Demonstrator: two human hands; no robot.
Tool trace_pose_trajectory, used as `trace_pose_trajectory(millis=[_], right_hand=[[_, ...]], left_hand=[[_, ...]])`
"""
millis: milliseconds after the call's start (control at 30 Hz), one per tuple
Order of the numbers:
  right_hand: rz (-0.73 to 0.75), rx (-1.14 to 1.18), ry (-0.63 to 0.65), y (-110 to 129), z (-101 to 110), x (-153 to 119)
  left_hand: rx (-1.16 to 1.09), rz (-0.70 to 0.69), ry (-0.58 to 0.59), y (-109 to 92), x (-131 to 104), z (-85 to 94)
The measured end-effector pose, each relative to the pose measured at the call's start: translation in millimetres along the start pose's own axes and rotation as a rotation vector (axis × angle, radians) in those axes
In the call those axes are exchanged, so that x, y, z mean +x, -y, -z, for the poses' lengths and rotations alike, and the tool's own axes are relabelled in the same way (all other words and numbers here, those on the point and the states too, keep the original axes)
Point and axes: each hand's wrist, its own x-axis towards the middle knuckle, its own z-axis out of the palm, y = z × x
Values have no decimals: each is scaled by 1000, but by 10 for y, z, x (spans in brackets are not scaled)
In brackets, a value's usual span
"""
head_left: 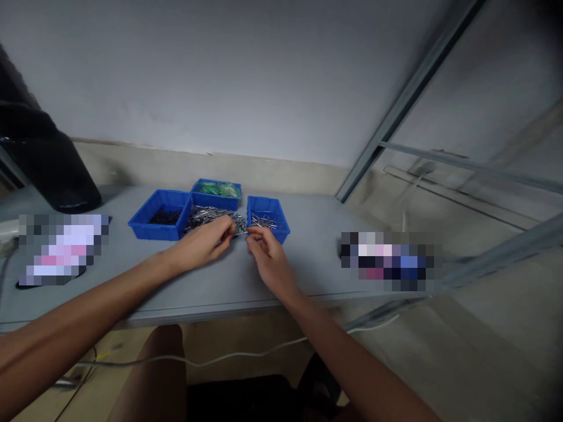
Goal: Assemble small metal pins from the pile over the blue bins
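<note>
My left hand [210, 239] is closed, fingers curled in a pinch, at the front of a loose pile of thin silvery metal pins [209, 214]. My right hand [270, 255] is closed in a pinch too, just in front of the right blue tray [281, 230], which has similar pins in it. A thin metal pin [240, 234] spans the small gap between both sets of fingertips. What else the fingers cover is hidden. Left of the pile stands a blue tray [143, 228] with small dark pieces. Behind it, another blue tray [215, 200] has green pieces.
On the grey tabletop [185, 293], a tall black object [65, 170] stands at the left, near a blurred-out flat item [65, 249]. Another blurred-out item [387, 258] lies at the right. A metal frame post [396, 123] rises at the back right. A white cable [237, 354] hangs below the front edge.
</note>
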Motion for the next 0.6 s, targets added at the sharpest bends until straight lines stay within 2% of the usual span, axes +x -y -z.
trace_pose_trajectory(millis=[133,600], right_hand=[[1,9,39,10,7,-13],[3,64,-13,-3,-1,-5]], left_hand=[[-15,-2,-21,-7,-5,-9],[-30,-17,4,-38,-3,9]])
